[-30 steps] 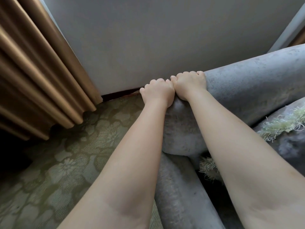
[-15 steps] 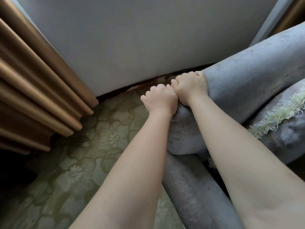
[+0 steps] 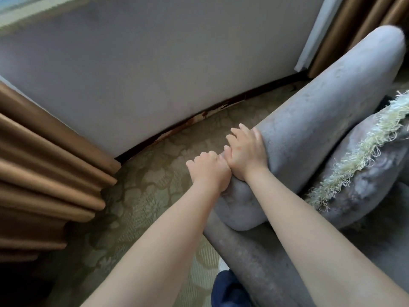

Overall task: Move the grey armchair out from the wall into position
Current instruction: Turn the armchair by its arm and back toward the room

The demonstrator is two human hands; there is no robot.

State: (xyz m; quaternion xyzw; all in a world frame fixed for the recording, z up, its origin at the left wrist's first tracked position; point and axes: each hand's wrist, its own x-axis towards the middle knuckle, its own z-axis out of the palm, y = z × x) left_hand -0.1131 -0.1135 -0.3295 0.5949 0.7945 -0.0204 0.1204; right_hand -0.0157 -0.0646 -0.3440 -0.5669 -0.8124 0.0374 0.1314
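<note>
Both hands, left hand [image 3: 210, 171]; right hand [image 3: 245, 156], clutch grey armchair [image 3: 321, 111] backrest

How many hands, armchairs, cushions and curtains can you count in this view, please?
Hands: 2, left hand and right hand
Armchairs: 1, grey armchair
Cushions: 1, fringed cushion
Curtains: 2, left curtain and right curtain
Total: 6

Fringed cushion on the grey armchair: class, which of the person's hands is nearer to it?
Right. The right hand grips the armchair back's rim, on the side toward the fringed cushion; the left hand grips the same rim beyond it, farther away.
</note>
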